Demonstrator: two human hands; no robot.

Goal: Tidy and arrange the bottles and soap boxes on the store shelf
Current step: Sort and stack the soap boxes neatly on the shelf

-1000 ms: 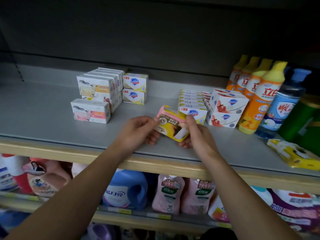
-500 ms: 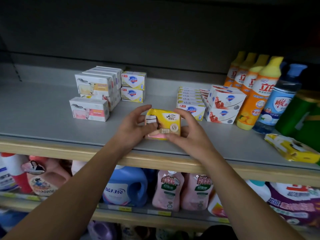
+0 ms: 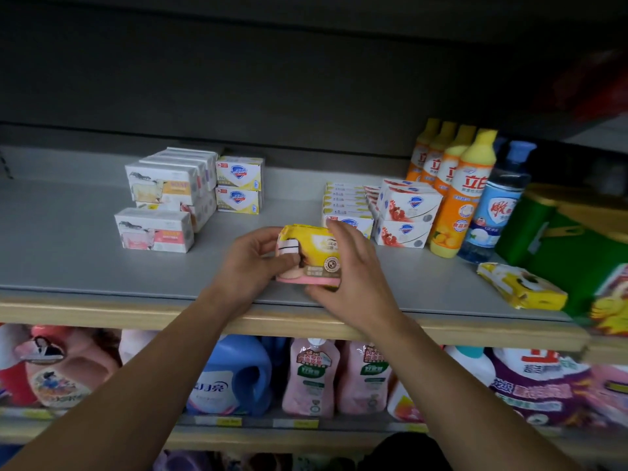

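Right now both sets of fingers [image 3: 268, 237] are clamped on one yellow-and-pink soap pack [image 3: 314, 258]: the left hand [image 3: 249, 263] pinches its left end, and the right hand [image 3: 350, 266] cups the right side and top. They hold it upright near the front of the grey shelf [image 3: 85, 253], printed face toward the aisle (presumably so shoppers can read it). Beyond it, stacked white soap boxes [image 3: 154, 229] sit to the left. Safeguard boxes [image 3: 404, 214] stand beside orange detergent bottles [image 3: 455, 198] on the right. A second yellow pack [image 3: 520, 285] lies askew near the shelf edge, probably next to be straightened.
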